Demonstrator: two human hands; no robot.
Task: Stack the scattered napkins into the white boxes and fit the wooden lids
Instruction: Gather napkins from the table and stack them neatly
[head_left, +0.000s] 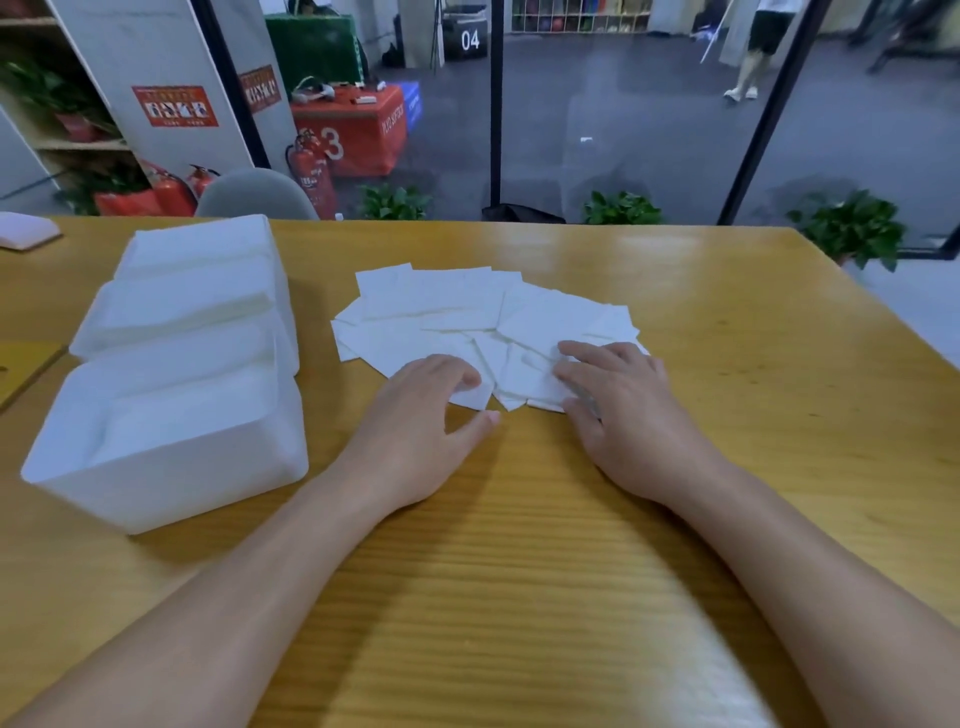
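Napkins: thin white square paper napkins (467, 322), fanned loose on your yellow wooden worktop (519, 571), centre, right of the boxes.
Boxes: three white open plastic boxes (171, 447) in a row at left; contents unclear.
Lids: a wooden edge at far left may be one; none fitted.
Left hand (421, 415): fingertips curled onto the pile's near edge.
Right hand (618, 410): spread flat on napkins.
Progress: early, by your reading; stacking and lidding remain.

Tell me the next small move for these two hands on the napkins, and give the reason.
Probably draw both hands together to gather the near napkins into one stack. The left hand and right hand rest on the near edge of the scattered napkins, which lie fanned and overlapping on the table. The nearest white box stands open to the left, with no lid on it.
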